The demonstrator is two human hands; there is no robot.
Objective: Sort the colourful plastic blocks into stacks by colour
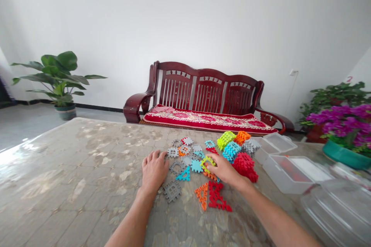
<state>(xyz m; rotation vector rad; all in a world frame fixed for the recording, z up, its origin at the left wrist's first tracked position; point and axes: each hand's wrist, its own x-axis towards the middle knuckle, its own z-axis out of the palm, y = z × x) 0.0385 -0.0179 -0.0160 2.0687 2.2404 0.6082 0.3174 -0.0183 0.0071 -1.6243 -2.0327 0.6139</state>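
Table (87, 170) bears scattered plastic tiles. Left hand (155, 170) lies flat, palm down, fingers loosely spread, just beside a grey tile (173, 152). Right hand (224, 169) pinches a yellow tile (206, 161) among the others.

Red bench (207, 102), potted plant (59, 81), purple flowers (344, 117)

left hand (154, 170): flat on the table (87, 170), beside a grey tile (172, 152)
right hand (223, 168): fingers on a yellow tile (206, 161)
cubes (232, 150): stacked behind the loose tiles
boxes (290, 171): clear, right of the cubes
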